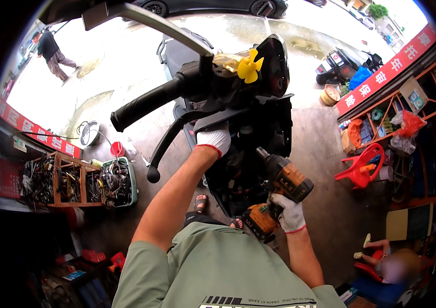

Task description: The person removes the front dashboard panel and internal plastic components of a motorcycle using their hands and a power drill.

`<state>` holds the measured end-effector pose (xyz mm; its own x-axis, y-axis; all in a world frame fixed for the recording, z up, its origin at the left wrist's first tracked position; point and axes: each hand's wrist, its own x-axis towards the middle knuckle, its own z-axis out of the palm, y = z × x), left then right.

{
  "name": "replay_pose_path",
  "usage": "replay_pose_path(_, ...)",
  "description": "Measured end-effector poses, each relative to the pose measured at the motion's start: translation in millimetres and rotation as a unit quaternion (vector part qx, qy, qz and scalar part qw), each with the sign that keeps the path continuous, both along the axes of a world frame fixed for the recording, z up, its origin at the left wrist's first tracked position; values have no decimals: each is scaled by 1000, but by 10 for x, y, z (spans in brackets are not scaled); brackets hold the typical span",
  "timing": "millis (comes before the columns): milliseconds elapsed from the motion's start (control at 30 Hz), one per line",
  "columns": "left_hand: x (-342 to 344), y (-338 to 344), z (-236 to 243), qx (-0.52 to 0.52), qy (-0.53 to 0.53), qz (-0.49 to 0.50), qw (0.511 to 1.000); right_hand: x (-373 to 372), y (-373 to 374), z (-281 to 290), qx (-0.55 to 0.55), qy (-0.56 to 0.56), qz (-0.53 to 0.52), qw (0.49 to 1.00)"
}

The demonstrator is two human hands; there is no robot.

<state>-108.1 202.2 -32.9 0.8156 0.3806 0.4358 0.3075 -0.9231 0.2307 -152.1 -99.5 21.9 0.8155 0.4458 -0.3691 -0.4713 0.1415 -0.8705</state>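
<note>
My right hand (291, 213), in a white knit glove with a red cuff, grips the handle of an orange-and-black cordless impact wrench (287, 179). Its nose points up and left toward the opened front of a scooter (246, 131), apart from it as far as I can see. My left hand (214, 139), gloved likewise, reaches in under a dark panel (223, 118) below the handlebar; its fingers are hidden there. Above that arm are the black handlebar grip (143, 102) and the brake lever (164, 146). A yellow propeller-shaped ornament (250, 66) sits on the handlebar.
On the left stand a wooden tool rack (69, 179), a green bin of tools (119, 182) and a red bucket (118, 149). To the right are a red plastic chair (364, 167), crowded shelves (382, 120) and a seated person (395, 267). Another person (53, 54) walks outside.
</note>
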Motion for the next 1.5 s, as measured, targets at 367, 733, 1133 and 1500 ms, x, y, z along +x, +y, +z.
replay_pose_path(367,-23,-148,244,0,26,36,999,30,21,-10,-26,6,-5,1000)
replay_pose_path(733,-30,-224,288,-58,1,27,998,186,177,62,-49,0,5,999)
replay_pose_path(1133,-53,-60,147,-132,-65,-39,988,553,723,79,-95,-39,-5,995)
replay_pose_path(1500,-22,-121,115,-151,52,-24,987,539,832,11,-132,-79,-14,988)
